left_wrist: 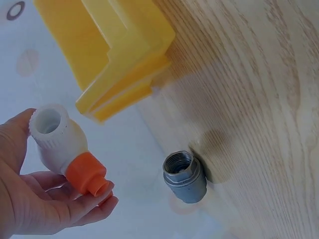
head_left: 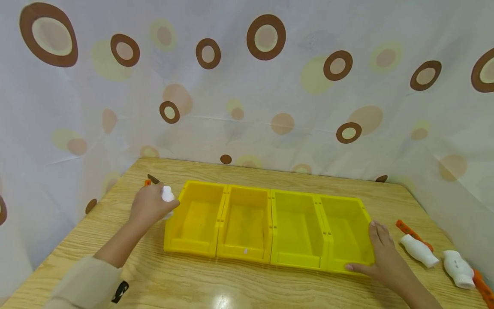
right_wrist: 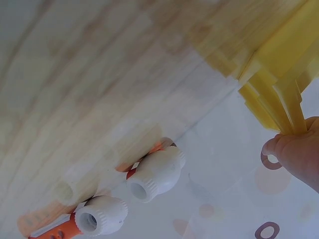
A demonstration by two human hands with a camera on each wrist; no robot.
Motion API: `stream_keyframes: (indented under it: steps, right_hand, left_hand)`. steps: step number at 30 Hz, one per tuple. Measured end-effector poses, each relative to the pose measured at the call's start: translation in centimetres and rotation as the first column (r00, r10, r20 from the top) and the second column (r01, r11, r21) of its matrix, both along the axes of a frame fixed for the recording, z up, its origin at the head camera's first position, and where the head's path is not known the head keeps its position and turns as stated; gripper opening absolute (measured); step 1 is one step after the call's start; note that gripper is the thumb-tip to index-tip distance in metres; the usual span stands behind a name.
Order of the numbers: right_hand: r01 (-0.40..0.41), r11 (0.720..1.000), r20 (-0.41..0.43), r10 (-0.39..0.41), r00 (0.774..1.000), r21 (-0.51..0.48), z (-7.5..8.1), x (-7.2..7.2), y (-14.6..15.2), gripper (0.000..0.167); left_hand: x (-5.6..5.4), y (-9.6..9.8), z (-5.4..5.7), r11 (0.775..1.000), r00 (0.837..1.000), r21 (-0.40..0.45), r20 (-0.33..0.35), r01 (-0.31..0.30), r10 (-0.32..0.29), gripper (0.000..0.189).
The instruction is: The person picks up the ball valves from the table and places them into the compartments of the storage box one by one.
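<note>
My left hand (head_left: 151, 204) pinches a white plastic ball valve (left_wrist: 62, 137) with an orange handle part, just left of the row of yellow bins. The valve's round open end shows in the left wrist view. Beneath it on the table stands a grey metal threaded fitting (left_wrist: 185, 177). At the row's other end, my right hand (head_left: 386, 259) grips the rightmost yellow bin (head_left: 345, 234). Its thumb lies on the front rim and its fingers on the right side wall. The bins that show from above hold nothing.
Two more white valves lie right of my right hand, a nearer valve (head_left: 420, 250) and a farther valve (head_left: 458, 269), both beside orange handles. A patterned curtain (head_left: 247, 94) hangs behind the wooden table (head_left: 185, 283).
</note>
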State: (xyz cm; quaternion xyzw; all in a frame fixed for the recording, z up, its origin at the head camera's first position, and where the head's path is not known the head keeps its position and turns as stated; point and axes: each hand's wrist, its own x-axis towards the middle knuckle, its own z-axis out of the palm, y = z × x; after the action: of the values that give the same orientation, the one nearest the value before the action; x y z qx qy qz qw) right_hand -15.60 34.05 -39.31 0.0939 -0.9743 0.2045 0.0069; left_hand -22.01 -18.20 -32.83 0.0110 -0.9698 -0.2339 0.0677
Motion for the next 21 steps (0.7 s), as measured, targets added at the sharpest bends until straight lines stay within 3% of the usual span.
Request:
stream_keyframes:
  steps: [5,15,21]
  right_hand:
    - [0.000,1.000,0.002,0.000,1.000,0.000,0.0,0.0,0.0,0.126]
    - [0.009,1.000,0.001,-0.009,1.000,0.003,-0.1,0.1,0.0,0.126]
    - [0.010,1.000,0.001,-0.010,1.000,0.010,0.0,0.1,0.0,0.127]
  left_hand:
    - [-0.1,0.9,0.4,0.999,1.000,-0.040,-0.010,0.017,-0.017,0.060]
    - [-0.5,3.0,0.8,0.997,0.998,0.041,-0.001,0.066,-0.066,0.046]
    - [-0.9,4.1,0.6,0.995,0.995,0.038,-0.007,0.096,-0.096,0.058]
